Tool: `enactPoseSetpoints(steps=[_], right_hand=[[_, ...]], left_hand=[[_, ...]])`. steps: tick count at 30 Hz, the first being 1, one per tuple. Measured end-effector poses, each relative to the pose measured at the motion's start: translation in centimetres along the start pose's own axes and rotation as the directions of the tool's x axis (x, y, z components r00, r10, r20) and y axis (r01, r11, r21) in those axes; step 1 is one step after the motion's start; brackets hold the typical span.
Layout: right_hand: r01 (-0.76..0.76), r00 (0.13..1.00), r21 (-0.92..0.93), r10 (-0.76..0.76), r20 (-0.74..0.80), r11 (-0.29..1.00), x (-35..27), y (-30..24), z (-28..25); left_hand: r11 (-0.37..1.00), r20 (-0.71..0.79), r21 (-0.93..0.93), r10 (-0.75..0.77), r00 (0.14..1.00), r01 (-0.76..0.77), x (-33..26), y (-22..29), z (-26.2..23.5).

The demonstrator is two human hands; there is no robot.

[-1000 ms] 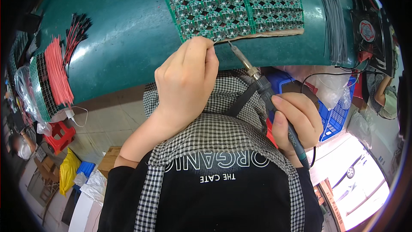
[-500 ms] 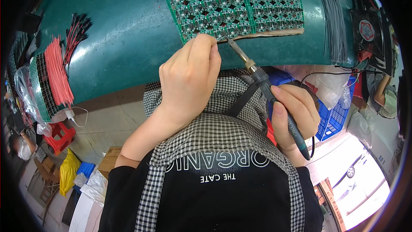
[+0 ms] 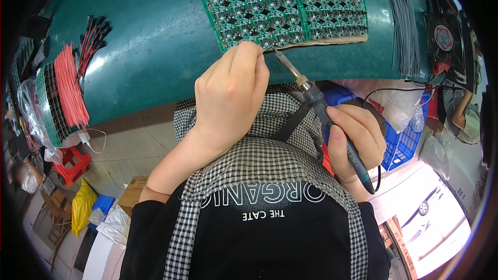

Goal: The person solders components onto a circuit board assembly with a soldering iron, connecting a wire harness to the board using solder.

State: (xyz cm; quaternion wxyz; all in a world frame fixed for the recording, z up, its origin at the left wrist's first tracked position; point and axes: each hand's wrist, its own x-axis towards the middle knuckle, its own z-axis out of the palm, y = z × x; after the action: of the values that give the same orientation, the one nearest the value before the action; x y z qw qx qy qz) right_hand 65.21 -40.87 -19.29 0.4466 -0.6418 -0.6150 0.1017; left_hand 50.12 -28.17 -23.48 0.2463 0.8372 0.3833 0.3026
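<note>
A soldering iron [image 3: 316, 98] is gripped like a pen in my right hand [image 3: 360, 135]. Its tip reaches the near edge of a panel of green circuit boards [image 3: 259, 8], just beside my left fingertips. My left hand [image 3: 228, 91] is closed in a pinch at that same edge, its back turned up. A thin strand seems to poke out from the pinch toward the iron's tip, too small to name. Under the panel, a pale brown board [image 3: 332, 40] shows along the near side.
Red wires [image 3: 71, 91] and black-and-red leads [image 3: 92, 41] lie left on the green table [image 3: 150, 36], near more circuit boards [image 3: 47, 109]. Grey wires [image 3: 403, 31] and a black fan [image 3: 443, 39] are at right. Below stand a blue crate [image 3: 402, 148] and a red stool [image 3: 71, 166].
Both hands stay nearly in place. The left hand and the iron's tip have shifted very slightly, and a small gap shows between the fingertips and the tip.
</note>
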Motion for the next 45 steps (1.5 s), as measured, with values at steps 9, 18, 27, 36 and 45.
enactPoseSetpoints(steps=[9, 18, 27, 36, 45], right_hand=[[-0.034, 0.999, 0.022, 0.034, -0.013, 0.999, -0.4, 0.7, -0.4], [-0.017, 1.000, 0.027, 0.017, 0.011, 0.999, -0.2, 0.9, -0.6], [-0.105, 0.994, 0.032, 0.107, -0.038, 0.994, 0.4, 0.6, -1.4], [0.037, 0.999, 0.009, -0.037, 0.028, 0.999, 2.2, 1.1, -1.0], [0.078, 0.993, -0.016, -0.076, 0.095, 0.997, 2.6, 1.1, -0.8]], left_hand=[[1.000, 0.005, -0.021, -0.018, 1.000, 0.018, 0.0, 0.2, -0.1], [0.998, 0.043, 0.042, -0.040, 0.998, 0.038, -0.1, 0.7, -0.4], [0.999, -0.129, 0.004, 0.033, 0.991, -0.033, 1.9, -0.2, -0.4], [1.000, -0.077, -0.005, 0.028, 0.997, -0.029, 1.9, -0.5, -0.1], [1.000, -0.043, 0.006, 0.013, 0.999, -0.013, 2.0, 0.0, 0.0]])
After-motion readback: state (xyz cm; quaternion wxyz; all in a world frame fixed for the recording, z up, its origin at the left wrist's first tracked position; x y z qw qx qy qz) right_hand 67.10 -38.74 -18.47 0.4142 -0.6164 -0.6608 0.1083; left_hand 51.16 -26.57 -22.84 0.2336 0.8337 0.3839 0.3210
